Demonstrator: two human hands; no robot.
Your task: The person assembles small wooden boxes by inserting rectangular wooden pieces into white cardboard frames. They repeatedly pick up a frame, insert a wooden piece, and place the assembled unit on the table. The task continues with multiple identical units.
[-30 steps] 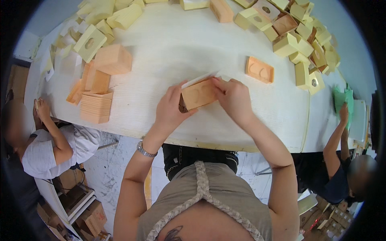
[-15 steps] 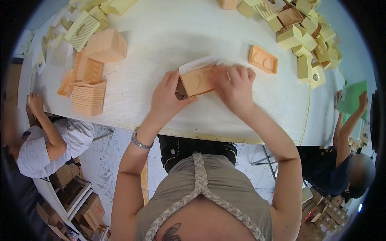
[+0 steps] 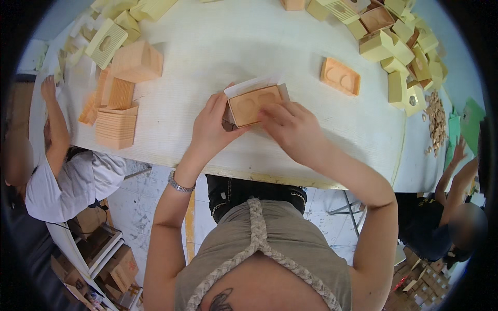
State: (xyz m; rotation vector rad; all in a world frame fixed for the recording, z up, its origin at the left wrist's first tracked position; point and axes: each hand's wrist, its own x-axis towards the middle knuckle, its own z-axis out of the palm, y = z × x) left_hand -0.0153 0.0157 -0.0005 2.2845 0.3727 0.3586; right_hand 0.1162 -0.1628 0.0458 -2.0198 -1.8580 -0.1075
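Observation:
Near the table's front middle, a small open carton (image 3: 282, 92) with a raised white flap holds a tan insert tray (image 3: 254, 105) with two round hollows. My left hand (image 3: 211, 120) is wrapped around the carton's left side, thumb along the near edge. Bent fingers of my right hand (image 3: 290, 124) close over the tray's right near corner; the thumb is partly hidden. A separate peach tray (image 3: 340, 76) with two hollows lies to the right, apart from both hands.
Nested peach trays (image 3: 115, 127) and a peach stack (image 3: 137, 61) stand left. Pale yellow cartons (image 3: 106, 42) pile at the far left, with more yellow cartons (image 3: 384, 47) far right. Small brownish pieces (image 3: 436, 122) lie beyond them. Co-workers sit at both sides, one reaching a hand (image 3: 48, 88) over the table.
My right hand has shifted slightly left and down along the insert tray, uncovering its second hollow. The left co-worker's arm has reached farther forward; the right co-worker's green sheet has moved.

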